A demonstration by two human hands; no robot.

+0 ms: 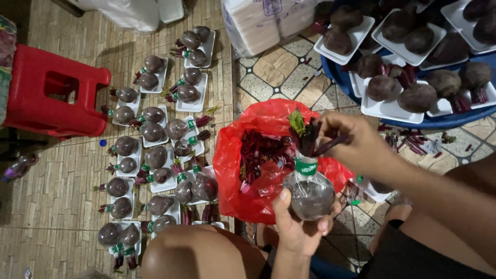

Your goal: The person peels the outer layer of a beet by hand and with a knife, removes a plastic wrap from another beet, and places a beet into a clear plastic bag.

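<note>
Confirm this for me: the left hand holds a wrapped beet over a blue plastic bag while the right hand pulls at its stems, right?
Not quite: in the head view the bag is red, not blue. The left hand does hold the wrapped beet over it while the right hand pulls at the stems.

tiled floor [279, 72] | red stool [54, 93] | wrapped beets on trays [155, 155] | red bag [248, 170]

Produce packing on a home floor

We sit low over a patterned tile floor [281, 70], with wrapped beets on white trays [155, 150] laid out in rows, more unwrapped beets [416, 97] in a blue tub [439, 123], a red bag of trimmed stems [258, 150], a stack of foam trays [258, 20] and a red plastic stool [57, 93].
</note>
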